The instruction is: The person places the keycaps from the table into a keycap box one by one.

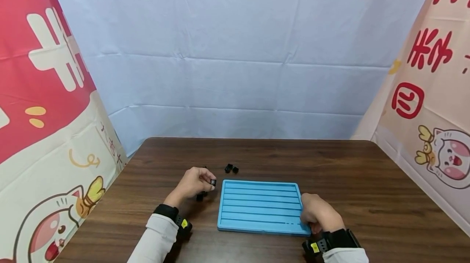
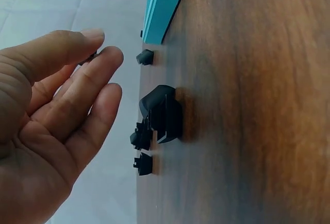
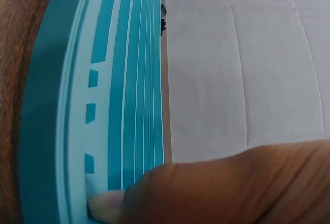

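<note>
Nearest, in front of the tray and out to its left and right, come two white sleeves, each with a black wrist device bearing a yellow patch. The right hand grips the tray at its near right corner: thumb tip on top, the other fingers bent in at the side and partly hidden. The tray is blue, lies flat and has long grooves running left to right. Just off the tray's left side the left hand pinches a small black piece between thumb and fingertips, its other fingers loosely bent. More black pieces lie on the table left of the tray, below that hand. Two others sit close together just beyond the tray's far left corner. Banners flank the tray on both sides; farthest behind it hangs a creased pale blue cloth
</note>
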A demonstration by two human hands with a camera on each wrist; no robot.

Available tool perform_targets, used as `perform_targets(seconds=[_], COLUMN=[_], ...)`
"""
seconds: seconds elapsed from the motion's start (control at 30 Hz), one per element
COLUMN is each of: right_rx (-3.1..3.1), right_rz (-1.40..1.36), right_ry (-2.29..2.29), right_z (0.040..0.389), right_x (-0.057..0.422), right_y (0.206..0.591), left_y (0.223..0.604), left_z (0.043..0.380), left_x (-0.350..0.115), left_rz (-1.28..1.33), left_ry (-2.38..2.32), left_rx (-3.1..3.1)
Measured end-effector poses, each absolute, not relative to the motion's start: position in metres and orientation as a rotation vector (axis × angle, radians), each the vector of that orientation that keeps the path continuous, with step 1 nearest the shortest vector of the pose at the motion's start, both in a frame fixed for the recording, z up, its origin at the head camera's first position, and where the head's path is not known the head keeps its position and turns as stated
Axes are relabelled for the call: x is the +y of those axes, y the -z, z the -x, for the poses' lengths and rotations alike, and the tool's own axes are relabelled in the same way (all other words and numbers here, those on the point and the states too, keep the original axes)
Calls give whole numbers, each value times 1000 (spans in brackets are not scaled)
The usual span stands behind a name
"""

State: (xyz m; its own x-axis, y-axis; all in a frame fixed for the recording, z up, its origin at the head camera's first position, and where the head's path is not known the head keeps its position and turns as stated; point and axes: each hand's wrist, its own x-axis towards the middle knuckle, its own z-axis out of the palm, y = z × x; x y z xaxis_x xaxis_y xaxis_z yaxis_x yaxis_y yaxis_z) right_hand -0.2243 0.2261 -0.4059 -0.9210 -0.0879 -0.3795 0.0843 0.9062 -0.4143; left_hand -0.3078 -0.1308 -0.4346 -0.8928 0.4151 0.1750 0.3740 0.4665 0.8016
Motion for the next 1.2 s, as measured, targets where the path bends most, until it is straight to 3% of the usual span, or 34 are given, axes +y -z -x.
perform_targets(seconds=[1.2], right_rx=[2685], right_rz=[-11], right_ry=[605], right_z=[224], right_x=[226], right_y=[406], left_y=[446], left_z=[306], left_x=[-103], left_rz=[-881], left_ry=[-1283], left_rx=[2648])
